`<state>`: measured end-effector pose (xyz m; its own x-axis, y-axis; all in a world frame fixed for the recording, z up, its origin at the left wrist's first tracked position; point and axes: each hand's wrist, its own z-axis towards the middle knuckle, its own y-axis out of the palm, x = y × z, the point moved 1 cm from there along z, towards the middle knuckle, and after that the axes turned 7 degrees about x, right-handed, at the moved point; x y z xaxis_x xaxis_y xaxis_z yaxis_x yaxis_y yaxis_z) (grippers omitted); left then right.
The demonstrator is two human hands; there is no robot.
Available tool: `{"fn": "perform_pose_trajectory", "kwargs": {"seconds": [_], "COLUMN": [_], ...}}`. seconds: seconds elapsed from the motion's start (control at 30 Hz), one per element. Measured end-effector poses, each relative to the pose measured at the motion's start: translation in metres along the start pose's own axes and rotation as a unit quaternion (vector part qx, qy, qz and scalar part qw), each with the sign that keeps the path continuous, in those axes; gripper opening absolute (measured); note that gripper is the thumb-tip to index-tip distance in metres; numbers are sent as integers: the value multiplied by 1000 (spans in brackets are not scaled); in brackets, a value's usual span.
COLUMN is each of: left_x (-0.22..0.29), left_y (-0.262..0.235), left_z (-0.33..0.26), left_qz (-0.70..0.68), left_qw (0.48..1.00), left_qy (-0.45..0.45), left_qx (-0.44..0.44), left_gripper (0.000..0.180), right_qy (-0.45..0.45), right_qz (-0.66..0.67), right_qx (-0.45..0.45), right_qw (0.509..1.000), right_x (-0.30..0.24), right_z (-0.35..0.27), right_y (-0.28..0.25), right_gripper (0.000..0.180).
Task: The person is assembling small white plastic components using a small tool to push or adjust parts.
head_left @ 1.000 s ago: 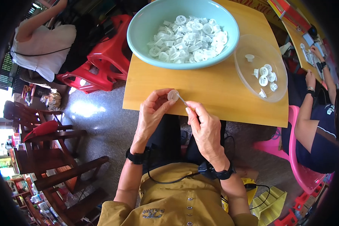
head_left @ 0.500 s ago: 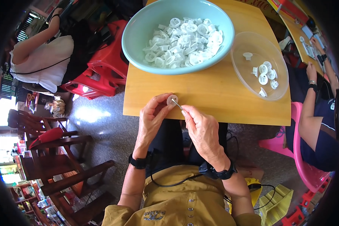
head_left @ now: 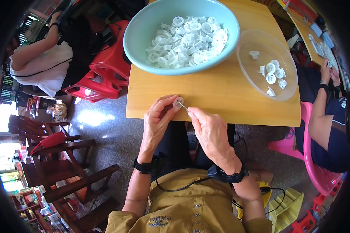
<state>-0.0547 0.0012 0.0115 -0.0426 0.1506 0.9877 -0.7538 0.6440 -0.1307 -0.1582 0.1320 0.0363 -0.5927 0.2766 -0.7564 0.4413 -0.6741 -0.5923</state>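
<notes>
Between thumb and fingers, my left hand (head_left: 159,116) pinches a small round white plastic piece (head_left: 178,102) above the table's near edge. A thin metal rod (head_left: 184,107) is gripped by my right hand (head_left: 210,130), its tip against the face of that piece. What the tip is shaped like is too small to tell. Beyond my hands stands a pale blue-green basin (head_left: 132,58) heaped with white plastic pieces (head_left: 188,40) of a similar kind. At the right, a clear shallow bowl (head_left: 256,87) holds several more white pieces (head_left: 271,78).
The wooden table (head_left: 221,93) ends just before my lap. Red stools (head_left: 105,73) and a person in white (head_left: 42,64) are at the left. A person in dark clothes sits on a pink chair (head_left: 311,167) at the right. A yellow crate (head_left: 286,209) stands on the floor.
The basin and bowl appear slightly shifted up and left in the picture. My hands keep nearly the same pose, the rod still at the white piece. The person at right has moved their hands.
</notes>
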Motion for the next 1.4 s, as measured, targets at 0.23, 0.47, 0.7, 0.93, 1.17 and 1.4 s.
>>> {"fn": "perform_pose_trajectory", "kwargs": {"seconds": [0.23, 0.47, 0.7, 0.93, 1.17, 1.4], "left_x": [1, 2, -4, 0, -5, -2], "left_y": [0, -2, -1, -1, -1, 2], "left_z": [1, 3, 0, -2, 0, 5], "left_qz": [2, 22, -7, 28, -2, 2], "left_qw": [1000, 1000, 1000, 999, 1000, 1000], "left_qy": [5, 5, 4, 23, 19, 20], "left_qx": [-9, -10, -9, 1, 1, -5], "left_gripper": [28, 27, 25, 22, 22, 22], "right_qy": [-48, -189, -277, -183, -74, -282], "right_qz": [-59, -401, -543, -339, -46, -507], "right_qx": [-56, -118, -97, -67, -92, -137], "right_qw": [996, 889, 787, 920, 992, 803], "right_x": [-5, -39, -43, -23, 1, -37], "right_z": [9, 8, -5, 0, 16, 5], "right_y": [-8, -2, 7, 1, -9, -3], "right_gripper": [6, 21, 43, 21, 12, 38]}}
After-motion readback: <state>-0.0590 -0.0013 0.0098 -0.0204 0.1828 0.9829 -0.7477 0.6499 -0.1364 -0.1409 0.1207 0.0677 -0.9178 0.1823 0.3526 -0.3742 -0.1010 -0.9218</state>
